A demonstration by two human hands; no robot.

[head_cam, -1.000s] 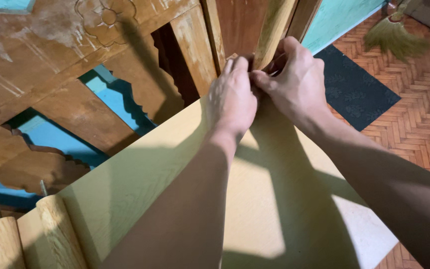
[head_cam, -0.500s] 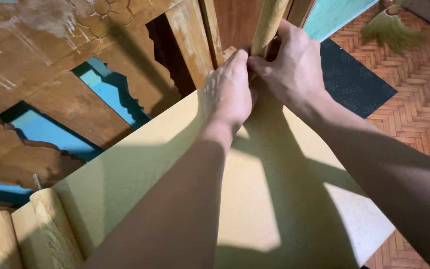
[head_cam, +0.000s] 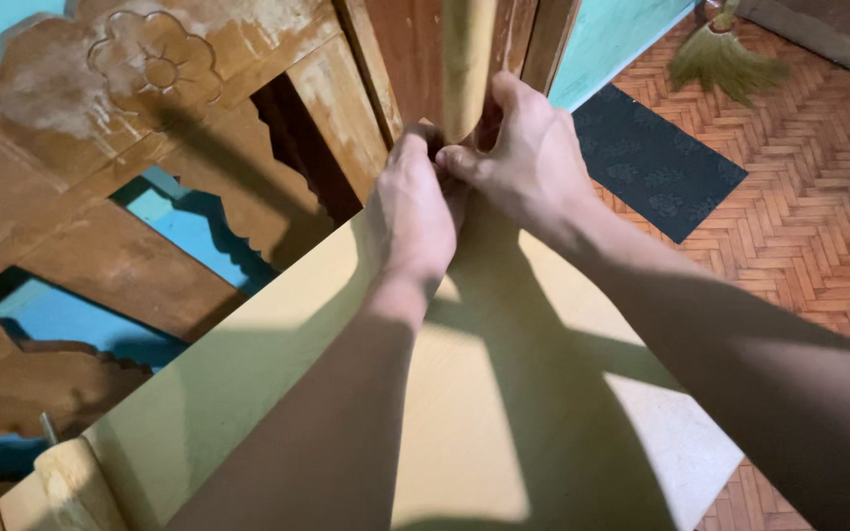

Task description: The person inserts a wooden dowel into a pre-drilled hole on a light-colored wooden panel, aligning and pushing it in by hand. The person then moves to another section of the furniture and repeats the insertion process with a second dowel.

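Observation:
My left hand (head_cam: 415, 211) and my right hand (head_cam: 523, 157) meet at the far edge of a pale yellow board (head_cam: 277, 364), at the foot of an upright wooden post (head_cam: 467, 59). The fingertips of both hands press together around something small that stays hidden between them. My right hand wraps the base of the post. My left hand's fingers are curled tight against the right thumb. Both forearms stretch over the board and cast shadows on it.
Carved brown wooden panels (head_cam: 150, 108) with blue cut-outs (head_cam: 164, 211) stand to the left. Rounded wooden posts (head_cam: 61, 482) sit at the lower left. On the herringbone floor (head_cam: 819, 216) lie a dark mat (head_cam: 656, 162) and a straw broom (head_cam: 715, 54).
Both hands have stayed joined at the post's base. The view has shifted slightly, so the hands sit a bit lower and more central in the picture.

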